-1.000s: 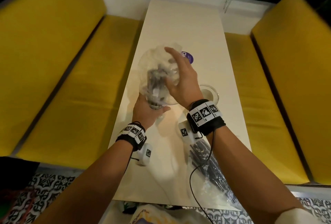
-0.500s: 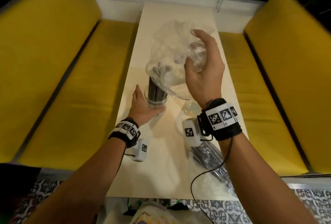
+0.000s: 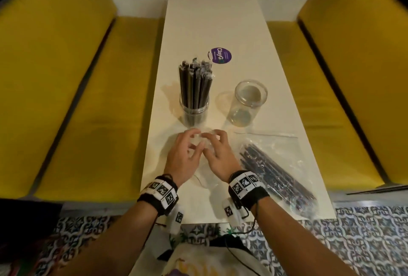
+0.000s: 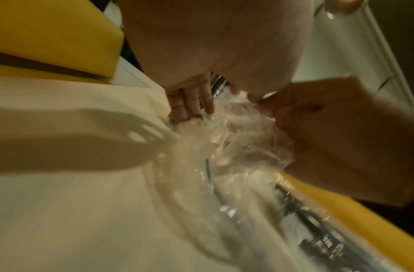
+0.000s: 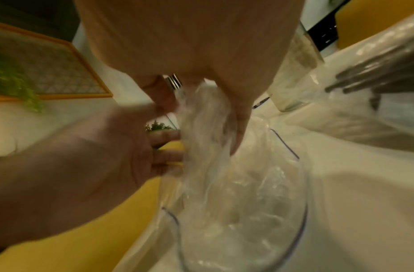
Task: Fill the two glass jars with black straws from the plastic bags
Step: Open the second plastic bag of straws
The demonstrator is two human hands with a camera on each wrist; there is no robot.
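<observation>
Crumpling an empty plastic bag (image 3: 204, 143) between them, the left hand (image 3: 183, 154) and right hand (image 3: 217, 153) meet just on the near side of the filled jar (image 3: 194, 110), which serves here as the landmark. Both hands have their fingers curled into the clear film, grasping it; the wrist views show the wad (image 4: 245, 139) pinched from both sides and the rest of the bag (image 5: 236, 202) trailing loose on the table (image 3: 212, 22).

The black straws (image 3: 194, 81) in the filled jar stand nearly upright, long axis vertical, tips fanning slightly away from the person. Right of that jar stands the second jar (image 3: 247, 103), upright and holding no straws. Near and to the right of the filled jar lies the full bag (image 3: 278, 172), its straws running diagonally from close to the second jar toward the table's near right corner. Beyond the filled jar sits a purple sticker (image 3: 220, 55).

The film is nearly invisible from the head view, and both wrist views are blurred.
</observation>
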